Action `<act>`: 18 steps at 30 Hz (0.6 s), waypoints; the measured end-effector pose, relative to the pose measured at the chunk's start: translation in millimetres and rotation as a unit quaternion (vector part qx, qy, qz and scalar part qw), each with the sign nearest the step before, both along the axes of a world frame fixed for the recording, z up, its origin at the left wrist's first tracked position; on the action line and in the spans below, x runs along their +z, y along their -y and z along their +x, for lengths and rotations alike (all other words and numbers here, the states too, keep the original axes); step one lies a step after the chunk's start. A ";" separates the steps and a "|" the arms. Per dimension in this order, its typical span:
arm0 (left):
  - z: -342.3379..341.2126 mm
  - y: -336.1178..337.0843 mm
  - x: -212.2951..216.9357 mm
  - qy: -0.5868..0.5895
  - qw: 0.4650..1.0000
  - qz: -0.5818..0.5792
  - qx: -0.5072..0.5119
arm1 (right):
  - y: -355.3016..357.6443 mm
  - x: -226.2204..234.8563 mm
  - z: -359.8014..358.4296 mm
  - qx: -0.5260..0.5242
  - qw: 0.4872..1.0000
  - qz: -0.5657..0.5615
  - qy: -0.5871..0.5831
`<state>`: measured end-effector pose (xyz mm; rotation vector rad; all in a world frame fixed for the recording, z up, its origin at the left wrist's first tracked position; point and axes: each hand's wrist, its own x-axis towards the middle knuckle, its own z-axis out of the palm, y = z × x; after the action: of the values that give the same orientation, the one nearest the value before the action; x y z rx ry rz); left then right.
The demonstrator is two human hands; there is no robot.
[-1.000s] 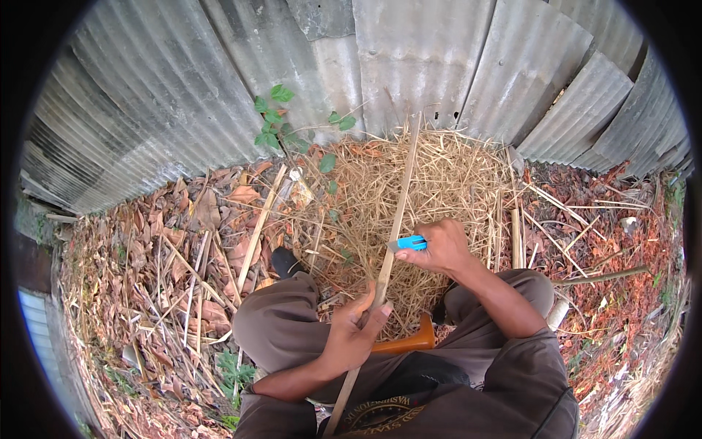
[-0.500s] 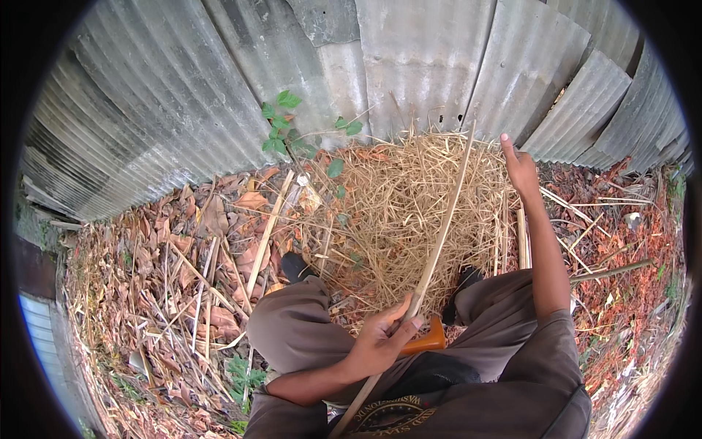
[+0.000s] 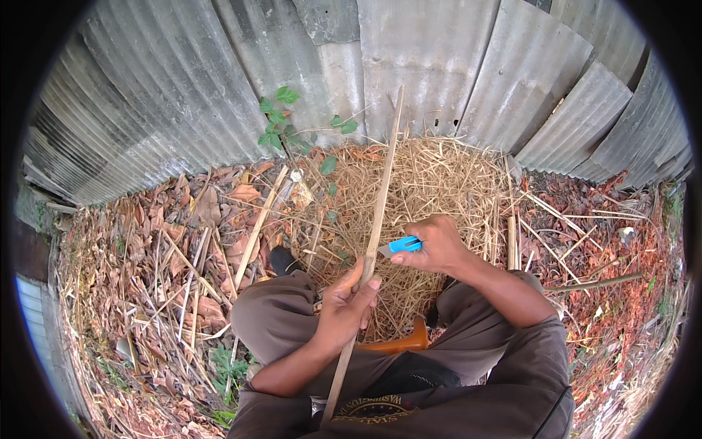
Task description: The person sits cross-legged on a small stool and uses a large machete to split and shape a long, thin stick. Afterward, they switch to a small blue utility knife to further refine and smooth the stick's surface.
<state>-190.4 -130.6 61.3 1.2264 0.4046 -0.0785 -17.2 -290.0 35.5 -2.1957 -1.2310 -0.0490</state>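
My left hand point(image 3: 349, 307) is closed round a long, pale strip of wood or bamboo point(image 3: 384, 190), which slants from beside my body up toward the metal fence. In my right hand point(image 3: 436, 246) is a blue utility knife point(image 3: 404, 246) with its blade out. The blade meets the strip, or lies right beside it, just above my left fingers. An orange curved object point(image 3: 398, 344), perhaps part of a seat, shows between my legs below the hands.
A pile of dry, curled shavings point(image 3: 431, 175) lies ahead between my feet. Behind it stands a corrugated metal fence point(image 3: 292, 66) with a leafy green plant point(image 3: 276, 121) before it. Brown leaves point(image 3: 212, 212) and loose strips point(image 3: 259, 227) cover the ground at left. A stick point(image 3: 596, 283) lies at right.
My right hand has come back from the far right to the strip, and the blue knife now shows in it. The strip has swung leftward and stands steeper, with my left hand slightly higher.
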 end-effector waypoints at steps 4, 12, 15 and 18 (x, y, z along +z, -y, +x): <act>4.3 5.2 0.4 -0.008 1.000 0.009 -0.004 | 1.5 -2.2 0.5 -0.018 1.000 -0.020 0.008; 2.2 16.2 -2.6 -0.028 0.999 -0.020 0.007 | 1.4 -13.3 32.5 -0.094 0.991 -0.040 0.090; 2.1 8.8 -4.3 -0.032 0.999 -0.010 -0.010 | -6.9 -17.8 11.9 -0.080 0.995 -0.041 0.031; -3.2 12.0 -7.4 -0.002 1.000 -0.005 -0.023 | -3.5 -19.5 15.6 -0.057 0.995 -0.068 0.046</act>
<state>-193.7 -142.6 53.9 1.2251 0.3795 -0.1227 -1.6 -286.5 16.0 -2.4033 -1.1883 -0.1165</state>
